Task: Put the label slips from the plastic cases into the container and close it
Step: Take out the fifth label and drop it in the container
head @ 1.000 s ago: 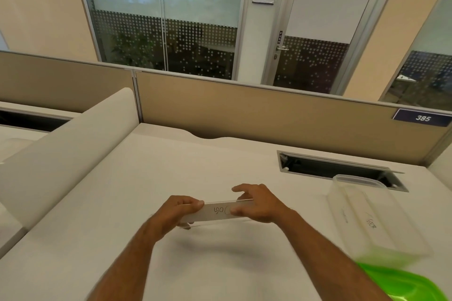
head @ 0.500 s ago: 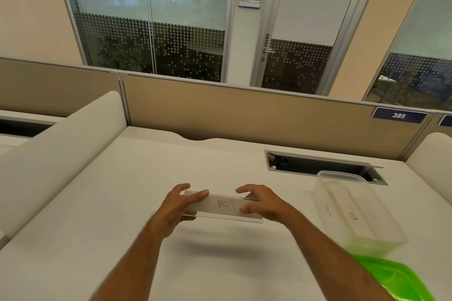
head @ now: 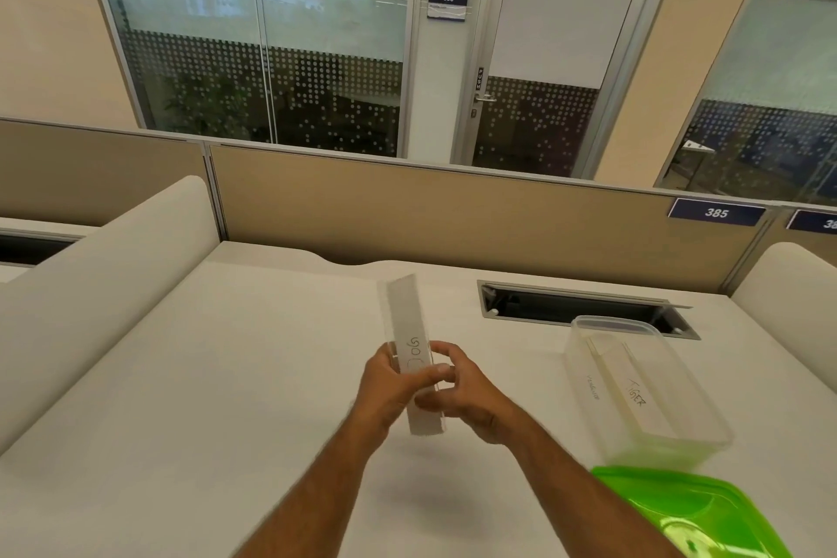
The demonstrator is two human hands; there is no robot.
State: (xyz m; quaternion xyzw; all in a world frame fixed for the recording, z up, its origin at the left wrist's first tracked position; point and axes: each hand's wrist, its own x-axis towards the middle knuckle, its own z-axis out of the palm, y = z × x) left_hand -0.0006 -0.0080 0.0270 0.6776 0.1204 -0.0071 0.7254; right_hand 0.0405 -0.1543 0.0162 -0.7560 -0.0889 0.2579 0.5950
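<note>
Handwriting on the slip in the clear plastic case (head: pixel 413 353) is unclear. "TIGER" shows on a slip (head: pixel 634 394) inside the open container (head: pixel 643 385). Case points away, long axis nearly upright above the worktop (head: pixel 226 376), gripped by left hand (head: pixel 389 381) and right hand (head: pixel 457 390).

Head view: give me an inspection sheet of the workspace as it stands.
Surface: white desk, open cable hatch at its far side.
Job's things: clear plastic case with a slip inside, held above the desk, long axis pointing away; open container on the right, slips inside; green lid off, lying nearer.
Clutter: nothing seen.
Grippers: left hand and right hand both grip the case's near half.
Cables: nothing seen.
Surroundings: beige partition, plate 385, glass door.
</note>
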